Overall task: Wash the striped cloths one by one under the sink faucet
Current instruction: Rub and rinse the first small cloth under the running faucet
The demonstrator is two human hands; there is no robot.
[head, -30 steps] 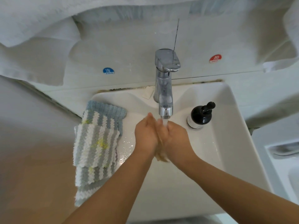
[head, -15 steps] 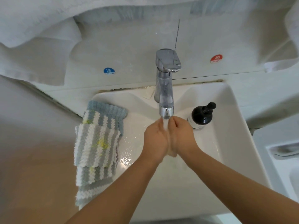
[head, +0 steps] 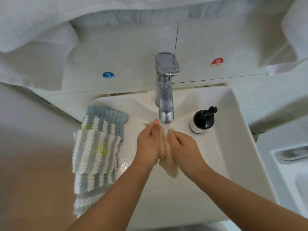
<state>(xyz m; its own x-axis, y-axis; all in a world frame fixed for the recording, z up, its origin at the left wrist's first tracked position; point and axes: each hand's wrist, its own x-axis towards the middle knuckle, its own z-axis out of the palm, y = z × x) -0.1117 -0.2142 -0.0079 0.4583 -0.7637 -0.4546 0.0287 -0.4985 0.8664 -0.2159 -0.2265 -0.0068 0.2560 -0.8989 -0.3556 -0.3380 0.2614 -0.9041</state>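
A sink fills the middle of the view, with a faucet standing at the centre of its back edge and its spout reaching forward over the basin. Directly under the spout, a left hand and a right hand meet palm to palm, with a cloth pressed between them and hanging out below. A stack of cloths lies on the sink's left rim, draping over its front. A pump bottle stands on the right of the faucet, behind the right hand. On the wall behind, one round sticker sits left of the faucet, another sticker right.
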